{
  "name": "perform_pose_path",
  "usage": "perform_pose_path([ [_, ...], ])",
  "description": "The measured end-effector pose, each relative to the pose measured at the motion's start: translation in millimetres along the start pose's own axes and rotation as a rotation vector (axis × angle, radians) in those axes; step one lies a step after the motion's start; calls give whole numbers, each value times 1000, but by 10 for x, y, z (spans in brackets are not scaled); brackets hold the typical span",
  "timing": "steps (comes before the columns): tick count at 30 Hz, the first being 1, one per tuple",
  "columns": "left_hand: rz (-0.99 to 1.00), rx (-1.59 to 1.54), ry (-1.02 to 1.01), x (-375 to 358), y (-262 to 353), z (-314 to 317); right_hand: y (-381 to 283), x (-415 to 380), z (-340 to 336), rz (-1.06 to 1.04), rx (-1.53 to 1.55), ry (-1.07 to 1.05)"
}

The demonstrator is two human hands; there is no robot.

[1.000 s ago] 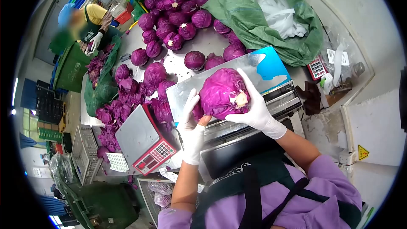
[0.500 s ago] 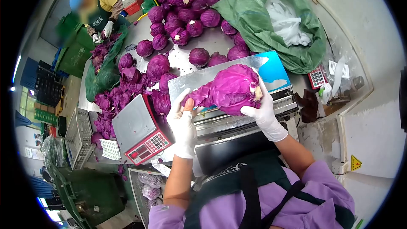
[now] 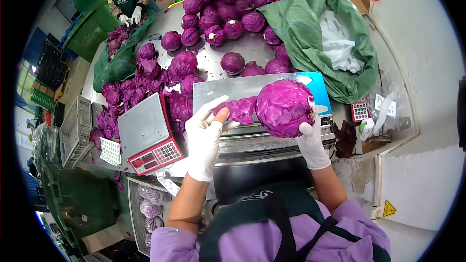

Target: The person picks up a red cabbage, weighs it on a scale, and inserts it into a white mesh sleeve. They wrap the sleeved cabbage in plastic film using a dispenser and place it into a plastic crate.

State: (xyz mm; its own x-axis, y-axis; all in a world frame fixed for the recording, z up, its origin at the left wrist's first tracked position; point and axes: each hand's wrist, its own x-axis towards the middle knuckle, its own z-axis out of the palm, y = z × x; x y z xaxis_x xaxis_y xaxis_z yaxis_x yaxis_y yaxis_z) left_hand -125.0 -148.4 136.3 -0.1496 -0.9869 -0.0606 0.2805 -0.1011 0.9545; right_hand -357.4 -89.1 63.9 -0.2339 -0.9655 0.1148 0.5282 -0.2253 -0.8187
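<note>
A round red cabbage [image 3: 285,109] is held up over a steel wrapping machine [image 3: 228,87] with a blue patch at its right end. My right hand [image 3: 314,146], in a white glove, grips the cabbage from the right, its thumb at the lower edge and its other fingers mostly hidden behind. From the cabbage's left side a loose leaf [image 3: 241,110] stretches out. My left hand [image 3: 206,138], also gloved with the thumb tip bare, pinches the leaf's far end between thumb and fingers. The leaf still meets the head at its left side.
Whole red cabbages [image 3: 232,63] lie across the steel table, with loose leaves [image 3: 111,92] at left. A red-framed scale [image 3: 145,133] stands left of my hands. A green sack [image 3: 303,34] sits back right. A co-worker's gloved hands [image 3: 131,18] are at far left.
The cabbage has turned so its pale stem end faces further right and less shows. My hands are slightly further apart, leaf still pinched. The whole view has shifted a little.
</note>
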Motion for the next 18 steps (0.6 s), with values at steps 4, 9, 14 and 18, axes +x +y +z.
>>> perform_pose_path([
  [4, 73, 307, 33, -81, -8, 10, 29, 15, 29, -11, -173, 20],
  [9, 788, 1035, -82, -290, 173, 91, 30, 15, 203, -3, -154, -19],
  [14, 874, 910, -134, -293, 318, 80, -37, 34, 377, 1, 10, -66],
  [18, 679, 426, 37, -369, 393, 274, 126, 103, 413, 68, 266, -35],
])
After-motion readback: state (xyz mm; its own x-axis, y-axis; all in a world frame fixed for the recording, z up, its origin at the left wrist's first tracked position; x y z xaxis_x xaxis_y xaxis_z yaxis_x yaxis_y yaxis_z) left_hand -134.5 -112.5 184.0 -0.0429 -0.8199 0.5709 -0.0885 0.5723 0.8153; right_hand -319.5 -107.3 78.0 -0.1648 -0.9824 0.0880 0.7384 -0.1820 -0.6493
